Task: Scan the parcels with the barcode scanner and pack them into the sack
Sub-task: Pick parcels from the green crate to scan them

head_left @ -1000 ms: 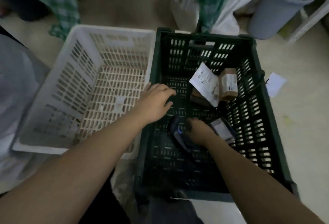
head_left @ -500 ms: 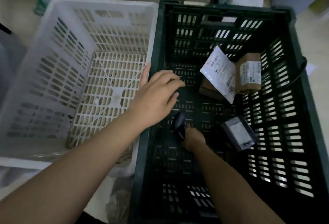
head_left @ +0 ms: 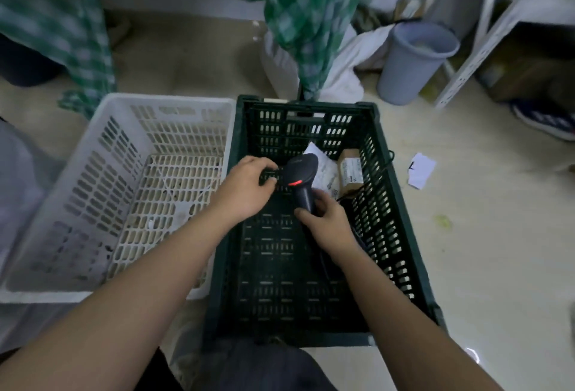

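A pale, glossy floor (head_left: 466,266) carries everything; white slotted-steel shelving (head_left: 485,26) stands at the far right, and green checked cloth (head_left: 305,11) hangs down at the back. On the floor sit two slotted crates side by side, touching: a white crate (head_left: 93,173) on the left and a dark green crate (head_left: 395,204) on the right. A grey plastic bin (head_left: 410,64) stands beyond the green crate, near the shelving, and a scrap of white paper (head_left: 421,169) lies on the floor just right of that crate.

The right hand (head_left: 326,225) grips the handle of the black barcode scanner (head_left: 303,179) over the middle of the green crate. The scanner's long axis runs from the hand up and away, slightly leftward, with its head at the far end and a red light showing on the head. The left hand (head_left: 245,191) hovers beside the scanner head, fingers curled; whether it holds anything cannot be told.

Against the green crate's far right corner lie a white labelled parcel (head_left: 326,173), partly behind the scanner, and a small brown box (head_left: 350,169) with a printed label. The label text is too small to read.
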Tool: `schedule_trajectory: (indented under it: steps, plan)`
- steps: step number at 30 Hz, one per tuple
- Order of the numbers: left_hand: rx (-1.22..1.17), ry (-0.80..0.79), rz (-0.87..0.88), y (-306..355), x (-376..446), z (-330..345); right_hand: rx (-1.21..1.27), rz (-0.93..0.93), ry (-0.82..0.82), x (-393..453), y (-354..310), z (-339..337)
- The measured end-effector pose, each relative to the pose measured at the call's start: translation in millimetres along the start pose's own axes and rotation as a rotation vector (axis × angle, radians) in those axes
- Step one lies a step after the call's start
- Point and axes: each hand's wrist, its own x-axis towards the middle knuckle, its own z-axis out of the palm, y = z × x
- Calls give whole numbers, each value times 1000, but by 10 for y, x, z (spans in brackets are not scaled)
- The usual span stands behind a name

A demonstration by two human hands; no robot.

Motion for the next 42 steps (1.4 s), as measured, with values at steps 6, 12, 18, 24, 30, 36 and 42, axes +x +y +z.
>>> schedule_trajectory:
  steps: [6,12,18,24,30,36,42]
  plan:
    - [-108,-59,-203,123,413,303,70,-4,185,234,-243,-430]
    - [-202,-101,-368,-97,1113,955,118,80,287,922,12,-458]
    - [-225,-74,-434,-437,1743,1467,120,46,315,1550,262,-290]
    - [-244,-53,-491,-535,1839,1681,82,8,270,1617,446,-305]
    - [-292,63,-396,-320,1569,1142,181,-18,284,1252,151,-310]
    - [-402,199,-293,32,953,-40,307,-62,328,762,-663,-149]
    - [-643,352,-342,76,-67,-1178,400,-68,306,190,-1511,332]
